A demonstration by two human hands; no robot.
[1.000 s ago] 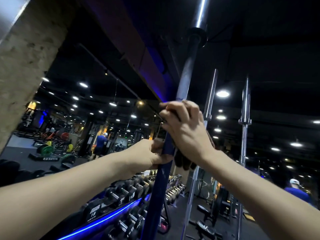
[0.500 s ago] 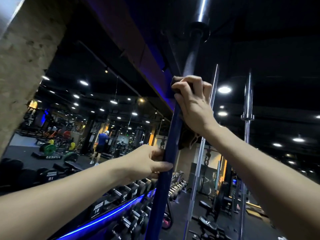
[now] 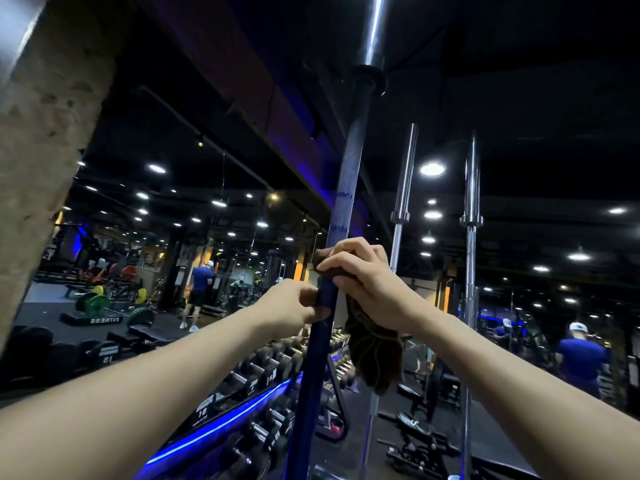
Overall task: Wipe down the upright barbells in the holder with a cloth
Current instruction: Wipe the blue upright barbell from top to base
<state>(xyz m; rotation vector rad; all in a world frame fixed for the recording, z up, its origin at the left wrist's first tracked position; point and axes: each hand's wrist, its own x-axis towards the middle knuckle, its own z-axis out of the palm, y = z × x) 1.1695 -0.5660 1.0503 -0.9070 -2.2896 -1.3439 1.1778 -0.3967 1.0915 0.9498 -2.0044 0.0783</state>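
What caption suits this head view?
Right hand wraps dark brown cloth around upright steel barbell; left hand grips it.

The scene is dim overall, with a near-black ceiling. Light comes from scattered round ceiling lamps [image 3: 432, 169], which bloom slightly, and from a blue light strip [image 3: 221, 424] low down that tints the nearest barbell [image 3: 346, 188] blue. A hard white glare streak runs along that bar's upper sleeve, and the two chrome bars [image 3: 471, 188] behind it catch bright highlights. The forearms in the foreground are evenly lit and sharp. Wide-angle distortion bends the pillar [image 3: 41, 133] at the left edge. Distant gym equipment is soft and noisy.
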